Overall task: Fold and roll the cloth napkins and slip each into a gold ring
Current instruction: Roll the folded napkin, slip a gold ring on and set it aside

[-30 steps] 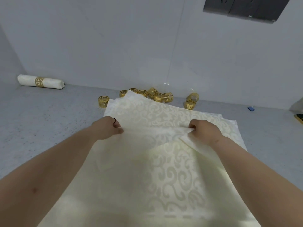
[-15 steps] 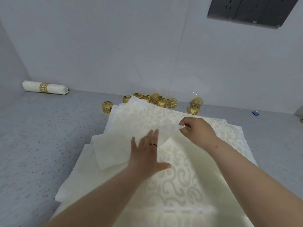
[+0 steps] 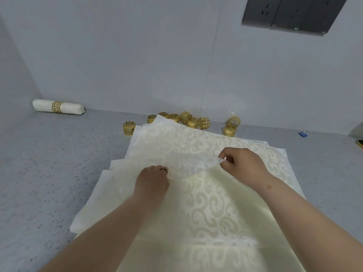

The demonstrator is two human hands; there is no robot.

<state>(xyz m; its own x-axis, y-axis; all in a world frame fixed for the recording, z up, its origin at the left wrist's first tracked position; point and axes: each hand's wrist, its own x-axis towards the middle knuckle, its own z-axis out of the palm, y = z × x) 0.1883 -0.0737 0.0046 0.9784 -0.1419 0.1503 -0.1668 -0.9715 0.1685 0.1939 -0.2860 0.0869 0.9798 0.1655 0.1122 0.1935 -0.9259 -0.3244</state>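
While the right hand [image 3: 243,165] pinches a corner of the top napkin [image 3: 188,163] between thumb and fingertips, lifting it slightly at mid-frame, the left hand [image 3: 152,181] has its fingers tucked under the raised fold, so its grip cannot be made out. Beneath lies a stack of cream damask napkins [image 3: 216,209] spread on the grey speckled counter [image 3: 49,163]. Loose gold rings [image 3: 192,121] cluster just beyond the stack's far edge, against the wall. One rolled napkin [image 3: 59,107] already in a gold ring [image 3: 56,107] lies in the upper left.
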